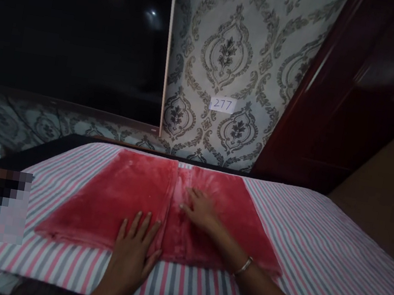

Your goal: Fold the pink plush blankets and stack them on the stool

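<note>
A red plush blanket [100, 192] lies on the striped cloth, its two sides folded in toward the middle with a narrow gap between their edges. My left hand [134, 245] rests flat on the near part of the left panel, fingers spread, close to the inner edge. Farther back, my right hand [202, 210] lies on the inner edge of the right panel, fingers stretched out toward the gap. A bracelet circles my right wrist. Neither hand grips anything.
Under the blanket, a cloth with pink, grey and white stripes [316, 241] covers the table. A large dark screen [73, 33] stands at the back left. Patterned wallpaper [227, 47] bears a paper label [222, 104] reading 277. On the right is a dark red wooden door [340, 90].
</note>
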The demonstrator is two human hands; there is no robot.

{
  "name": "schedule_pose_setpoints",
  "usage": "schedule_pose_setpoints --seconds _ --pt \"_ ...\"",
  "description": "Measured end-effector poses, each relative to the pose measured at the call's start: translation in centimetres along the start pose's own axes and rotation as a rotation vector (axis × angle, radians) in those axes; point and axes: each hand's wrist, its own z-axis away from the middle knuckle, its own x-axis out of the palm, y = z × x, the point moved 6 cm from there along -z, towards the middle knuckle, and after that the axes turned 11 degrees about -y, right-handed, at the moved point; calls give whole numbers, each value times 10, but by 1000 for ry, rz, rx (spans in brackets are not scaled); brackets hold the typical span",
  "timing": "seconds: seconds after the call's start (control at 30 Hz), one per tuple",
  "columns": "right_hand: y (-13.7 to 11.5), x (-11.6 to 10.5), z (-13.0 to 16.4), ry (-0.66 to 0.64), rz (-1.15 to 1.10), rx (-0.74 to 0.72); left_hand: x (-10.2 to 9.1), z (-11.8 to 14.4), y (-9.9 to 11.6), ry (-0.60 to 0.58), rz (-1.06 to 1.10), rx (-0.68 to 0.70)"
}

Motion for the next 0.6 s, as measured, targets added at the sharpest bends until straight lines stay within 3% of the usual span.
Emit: schedule_pose_setpoints --seconds 0.17,0.4,0.6 --pt "-8 27 17 -20 20 111 -2 1 1 -18 -20 -4" --pt "-5 19 18 -1 18 161 -7 -3 3 -49 -36 -14" --pt "12 11 10 82 -401 237 -9 -2 3 -32 -41 1"
